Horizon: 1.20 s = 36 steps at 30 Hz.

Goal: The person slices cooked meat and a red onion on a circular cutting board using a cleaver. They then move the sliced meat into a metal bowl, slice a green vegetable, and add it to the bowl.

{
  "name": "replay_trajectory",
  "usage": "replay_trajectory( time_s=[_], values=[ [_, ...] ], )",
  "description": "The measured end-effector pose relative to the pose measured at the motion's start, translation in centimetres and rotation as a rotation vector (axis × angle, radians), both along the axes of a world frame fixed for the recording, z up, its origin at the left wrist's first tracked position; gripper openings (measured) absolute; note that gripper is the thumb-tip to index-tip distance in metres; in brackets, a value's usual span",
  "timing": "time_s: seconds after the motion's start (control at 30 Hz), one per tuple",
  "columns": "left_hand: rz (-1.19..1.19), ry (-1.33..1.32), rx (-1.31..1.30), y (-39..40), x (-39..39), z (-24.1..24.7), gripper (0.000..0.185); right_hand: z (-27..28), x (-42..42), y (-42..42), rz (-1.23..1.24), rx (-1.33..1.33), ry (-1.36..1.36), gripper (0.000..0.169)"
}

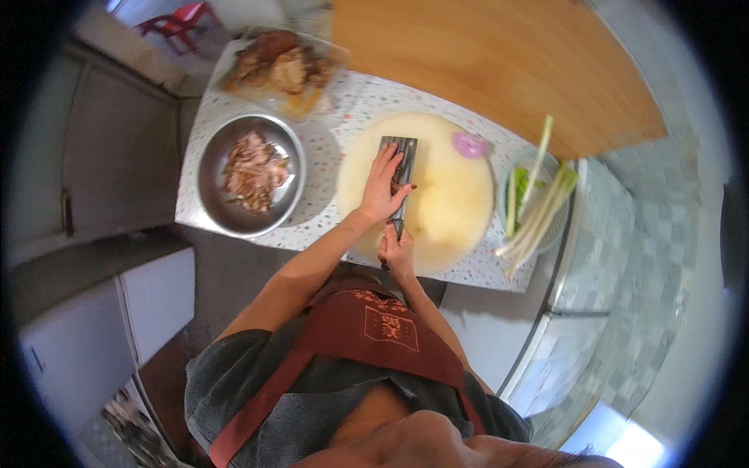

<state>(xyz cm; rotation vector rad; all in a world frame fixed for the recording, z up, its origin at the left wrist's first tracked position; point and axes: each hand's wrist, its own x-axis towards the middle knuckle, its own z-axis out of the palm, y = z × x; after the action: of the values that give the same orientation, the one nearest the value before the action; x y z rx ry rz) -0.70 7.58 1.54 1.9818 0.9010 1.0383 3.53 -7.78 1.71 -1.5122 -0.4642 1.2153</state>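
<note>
My right hand (pixel 397 250) is closed around the dark handle of a cleaver (pixel 405 158), low on a round pale chopping board (pixel 447 199). The cleaver's wide blade points away from me. Across the flat of the blade lies my left hand (pixel 383 184), thumb spread from the fingers. Small brown bits, apparently meat, show between thumb and fingers; whatever is under the palm is hidden. A piece of red onion (pixel 470 145) rests at the board's far right. Left of the board, a steel bowl (pixel 295 175) contains sliced meat (pixel 254 169).
Behind the bowl stands a clear plastic tray (pixel 225 82) with large browned meat pieces (pixel 289 67). At right, spring onions (pixel 535 216) lie over a pale green basket (pixel 541 155). A wooden panel (pixel 497 58) borders the speckled counter (pixel 316 205). A red chair (pixel 181 23) stands far left.
</note>
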Motion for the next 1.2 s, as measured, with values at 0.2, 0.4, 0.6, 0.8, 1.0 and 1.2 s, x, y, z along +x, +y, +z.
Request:
replay_trajectory(
  time_s=[0.2, 0.4, 0.6, 0.8, 1.0, 1.2],
  values=[
    [0.409, -0.158, 0.121, 2.6, -11.7, 3.4, 0.045, 3.2, -8.2, 4.6, 0.275, 0.055, -0.135, 0.014],
    [0.766, 0.47, 0.167, 6.4, -22.6, 0.2, 0.034, 3.0, -9.4, 4.8, 0.211, 0.008, -0.403, 0.018],
    [0.453, 0.054, 0.06, 6.4, -16.1, 2.7, 0.02, 5.6, -0.3, -2.8, -0.148, 0.066, -0.635, 0.016],
    [-0.153, 0.075, 0.061, 4.5, 5.2, 3.9, 0.037, 7.5, 3.8, -7.1, -0.415, 0.031, -0.421, 0.013],
    [-0.224, 0.255, 0.091, 5.4, 17.6, 2.2, 0.059, 6.1, 7.6, -9.4, -0.396, -0.007, -0.432, 0.02],
    [-0.303, 0.274, 0.034, 4.2, 13.8, 0.4, 0.053, 4.0, 10.8, -10.9, -0.296, -0.189, -0.514, 0.021]
  ],
)
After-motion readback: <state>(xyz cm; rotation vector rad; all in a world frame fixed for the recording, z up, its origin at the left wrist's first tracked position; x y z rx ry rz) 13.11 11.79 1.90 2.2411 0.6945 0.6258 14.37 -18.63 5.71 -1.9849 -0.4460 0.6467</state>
